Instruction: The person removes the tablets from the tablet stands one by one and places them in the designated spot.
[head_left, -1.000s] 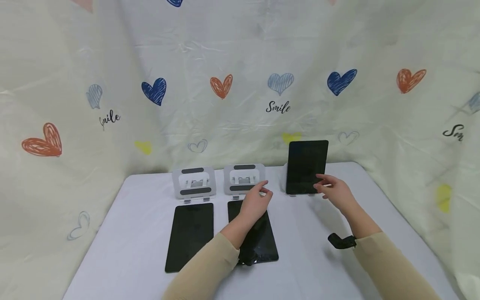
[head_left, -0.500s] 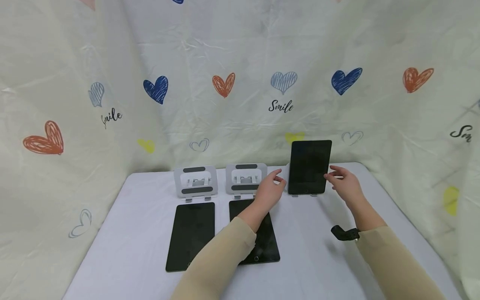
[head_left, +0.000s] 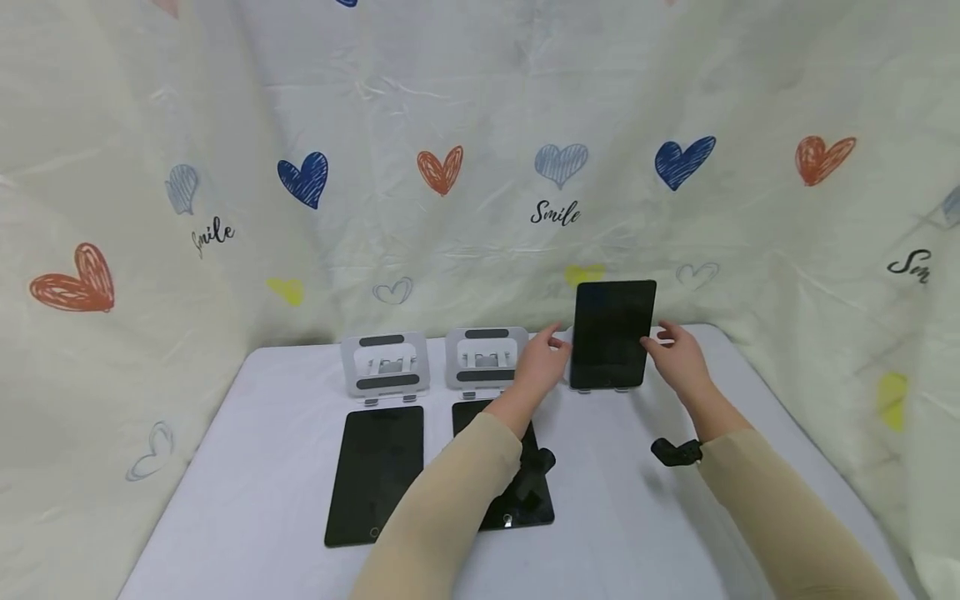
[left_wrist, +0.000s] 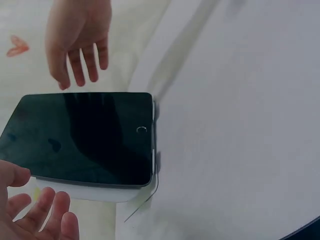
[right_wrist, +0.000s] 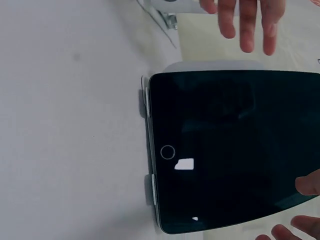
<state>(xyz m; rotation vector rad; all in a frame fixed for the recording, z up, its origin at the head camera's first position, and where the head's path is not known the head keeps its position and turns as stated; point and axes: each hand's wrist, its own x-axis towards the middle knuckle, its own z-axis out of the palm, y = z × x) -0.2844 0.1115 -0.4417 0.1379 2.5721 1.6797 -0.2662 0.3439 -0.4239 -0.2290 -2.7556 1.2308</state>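
A black tablet [head_left: 613,333] stands propped upright at the back right, leaning on a pale stand [left_wrist: 85,193] whose edge shows behind it. Two small lips of the stand catch the tablet's lower edge. By the tablet's left edge, my left hand [head_left: 542,362] is raised with fingers loosely spread. My right hand [head_left: 678,360] is at the opposite edge, thumb in front and fingers apart. In the left wrist view a gap separates the right hand's fingers [left_wrist: 90,62] from the tablet. Whether the left thumb [left_wrist: 19,176] touches the tablet's edge I cannot tell.
Two white stands with dark pads, a left one [head_left: 386,383] and a middle one [head_left: 487,375], bear no tablets. Before them lie two black tablets flat, one at left [head_left: 375,475], another [head_left: 467,417] partly under my left arm. A heart-printed curtain [head_left: 480,250] hangs behind the table.
My left hand has moved right and away from me, to the upright tablet's left edge. From in front of the screen's lower right corner, my right hand has shifted up to the right edge.
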